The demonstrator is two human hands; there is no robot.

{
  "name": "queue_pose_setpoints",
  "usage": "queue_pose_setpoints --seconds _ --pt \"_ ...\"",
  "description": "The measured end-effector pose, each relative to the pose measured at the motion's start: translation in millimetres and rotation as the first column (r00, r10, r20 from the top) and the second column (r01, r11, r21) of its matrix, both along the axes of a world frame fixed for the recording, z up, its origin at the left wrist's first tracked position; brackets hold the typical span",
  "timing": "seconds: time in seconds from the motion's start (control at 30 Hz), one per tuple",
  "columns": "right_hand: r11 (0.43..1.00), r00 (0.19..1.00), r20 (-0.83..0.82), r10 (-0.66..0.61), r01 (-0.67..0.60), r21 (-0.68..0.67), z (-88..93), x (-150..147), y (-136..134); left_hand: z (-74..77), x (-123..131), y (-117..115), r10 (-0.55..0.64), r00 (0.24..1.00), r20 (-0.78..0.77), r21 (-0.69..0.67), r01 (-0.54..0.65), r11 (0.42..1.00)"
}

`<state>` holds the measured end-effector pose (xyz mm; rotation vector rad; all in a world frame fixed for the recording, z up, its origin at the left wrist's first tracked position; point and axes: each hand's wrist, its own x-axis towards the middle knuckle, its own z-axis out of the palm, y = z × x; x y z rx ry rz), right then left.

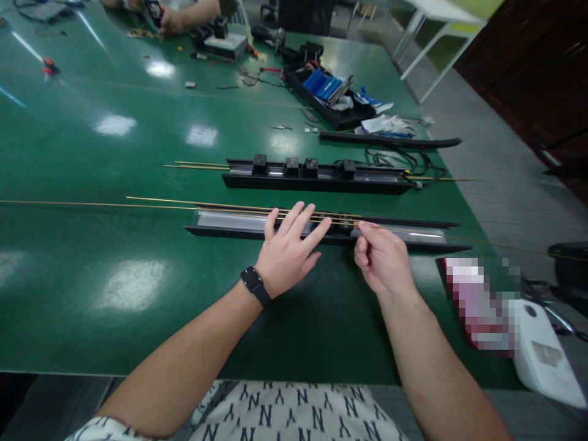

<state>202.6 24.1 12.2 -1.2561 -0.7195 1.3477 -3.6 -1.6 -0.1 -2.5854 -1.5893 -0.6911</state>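
Observation:
A long black channel (239, 234) with a pale inner floor lies across the table before me. Thin brass-coloured rods (92, 204) run along and above it, stretching far out past its left end. My left hand (291, 254) is open, palm down, its spread fingers resting over the rods and the channel. To its right, my right hand (383, 254) pinches a thin rod between thumb and forefinger, above the channel. Dark blocks (345, 222) inside the channel are partly hidden between my hands.
Behind lies a similar channel (316, 183) with several black blocks and rods. Farther back are a black tray (316, 98) with blue items, a dark curved strip (390, 141) and cables (422, 162). A white device (546, 355) sits front right. Another person's hand (172, 21) works at the far side.

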Motion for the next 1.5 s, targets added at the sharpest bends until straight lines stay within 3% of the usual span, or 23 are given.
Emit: queue_pose_setpoints --seconds 1.5 --pt "1.0 0.998 0.055 0.0 0.0 0.001 -1.4 -3.2 -2.3 2.1 0.5 -0.9 0.003 1.0 0.012 -0.012 -0.003 1.0"
